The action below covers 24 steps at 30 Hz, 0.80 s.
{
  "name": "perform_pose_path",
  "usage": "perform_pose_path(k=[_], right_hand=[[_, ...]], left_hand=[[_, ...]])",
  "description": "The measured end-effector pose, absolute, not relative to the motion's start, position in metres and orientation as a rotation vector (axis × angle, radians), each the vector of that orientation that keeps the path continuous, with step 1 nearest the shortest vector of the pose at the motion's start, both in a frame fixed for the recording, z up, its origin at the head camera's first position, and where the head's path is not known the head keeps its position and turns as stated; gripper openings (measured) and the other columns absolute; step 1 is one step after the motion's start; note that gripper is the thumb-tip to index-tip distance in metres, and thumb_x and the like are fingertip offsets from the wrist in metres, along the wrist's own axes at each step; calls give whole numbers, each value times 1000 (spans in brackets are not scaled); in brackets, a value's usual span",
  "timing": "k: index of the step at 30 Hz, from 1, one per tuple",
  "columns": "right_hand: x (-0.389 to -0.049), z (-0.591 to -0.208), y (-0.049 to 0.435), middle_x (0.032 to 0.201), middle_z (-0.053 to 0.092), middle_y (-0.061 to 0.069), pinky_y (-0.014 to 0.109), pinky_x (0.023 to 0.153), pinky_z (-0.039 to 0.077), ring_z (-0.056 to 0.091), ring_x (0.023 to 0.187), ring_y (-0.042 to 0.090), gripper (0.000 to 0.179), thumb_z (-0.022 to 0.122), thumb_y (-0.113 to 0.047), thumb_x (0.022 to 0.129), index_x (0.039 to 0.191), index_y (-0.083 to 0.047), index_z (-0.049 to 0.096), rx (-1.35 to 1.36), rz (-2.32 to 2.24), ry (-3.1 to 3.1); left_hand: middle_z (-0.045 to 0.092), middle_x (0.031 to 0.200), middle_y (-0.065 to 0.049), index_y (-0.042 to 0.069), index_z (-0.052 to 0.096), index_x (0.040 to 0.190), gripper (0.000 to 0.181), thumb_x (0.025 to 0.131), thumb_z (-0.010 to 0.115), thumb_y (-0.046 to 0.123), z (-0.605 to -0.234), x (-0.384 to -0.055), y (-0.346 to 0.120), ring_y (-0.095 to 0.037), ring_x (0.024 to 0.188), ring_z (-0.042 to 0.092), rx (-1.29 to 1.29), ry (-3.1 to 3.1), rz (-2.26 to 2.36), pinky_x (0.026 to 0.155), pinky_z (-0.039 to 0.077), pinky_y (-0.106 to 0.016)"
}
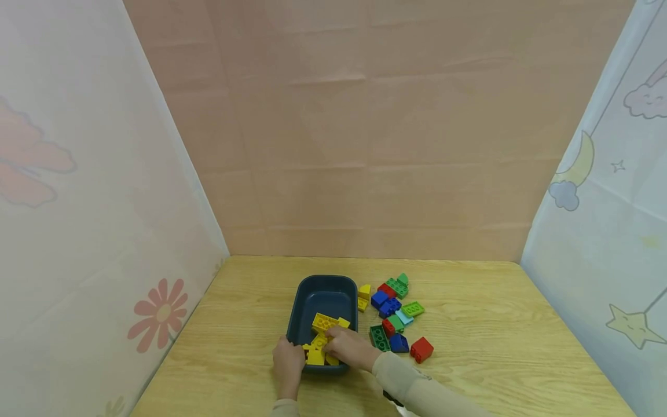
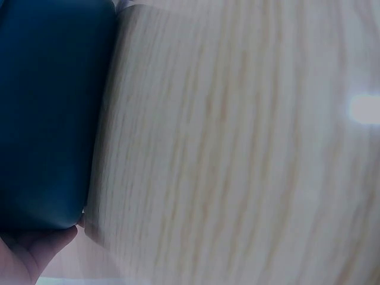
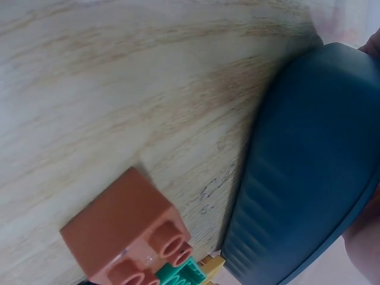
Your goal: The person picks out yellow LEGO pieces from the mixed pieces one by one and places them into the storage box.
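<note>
A dark blue bin [image 1: 327, 301] sits on the table with several yellow toy bricks [image 1: 315, 357] heaped in its near half. My left hand [image 1: 289, 360] grips the bin's near left corner; in the left wrist view its fingers [image 2: 56, 244] lie against the bin's edge. Over the bin's right rim reaches my right hand [image 1: 351, 346], its fingers down among the yellow bricks. Those fingertips are partly hidden, so whether they pinch a brick is unclear. The right wrist view shows the bin's outer wall [image 3: 309, 160] with part of the hand beyond its rim.
Right of the bin lie loose bricks: a red brick [image 1: 421, 350], a dark green brick [image 1: 379, 338], a blue brick [image 1: 399, 343], a lime plate [image 1: 413, 309] and several others. Two yellow pieces [image 1: 364, 291] lie close to the bin's right side. Fabric walls [image 1: 365, 145] surround the table [image 1: 484, 324].
</note>
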State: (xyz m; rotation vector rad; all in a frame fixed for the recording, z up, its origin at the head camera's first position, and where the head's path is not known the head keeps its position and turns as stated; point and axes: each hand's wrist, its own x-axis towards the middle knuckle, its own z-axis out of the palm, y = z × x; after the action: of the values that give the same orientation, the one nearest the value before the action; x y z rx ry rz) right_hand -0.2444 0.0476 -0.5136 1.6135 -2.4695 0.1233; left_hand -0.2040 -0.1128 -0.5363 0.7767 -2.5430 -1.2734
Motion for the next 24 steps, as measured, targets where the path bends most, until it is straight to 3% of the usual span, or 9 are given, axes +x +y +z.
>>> perform_pose_path(k=[7, 14, 24], right_hand=[[-246, -513, 46, 97, 62, -1, 16, 76, 42, 54, 83, 5, 17, 65, -14, 80, 93, -20, 72, 1620, 120, -2499], [-248, -513, 52, 107, 61, 5, 25, 83, 41, 52, 96, 15, 20, 62, -15, 83, 101, -14, 70, 1566, 302, -2487], [-275, -516, 74, 104, 55, 10, 33, 80, 44, 51, 95, 20, 19, 62, -7, 82, 101, -4, 64, 1112, 659, -2370]], left_hand=[[57, 94, -29, -15, 50, 104, 29, 77, 50, -3, -536, -205, -113, -36, 82, 58, 782, -2552, -1285, 61, 47, -45], [57, 96, -29, -14, 50, 106, 31, 77, 51, -2, -537, -206, -113, -38, 85, 58, 820, -2570, -1274, 63, 47, -46], [56, 98, -30, -14, 50, 108, 33, 77, 51, -3, -539, -207, -112, -40, 88, 57, 820, -2562, -1271, 66, 47, -48]])
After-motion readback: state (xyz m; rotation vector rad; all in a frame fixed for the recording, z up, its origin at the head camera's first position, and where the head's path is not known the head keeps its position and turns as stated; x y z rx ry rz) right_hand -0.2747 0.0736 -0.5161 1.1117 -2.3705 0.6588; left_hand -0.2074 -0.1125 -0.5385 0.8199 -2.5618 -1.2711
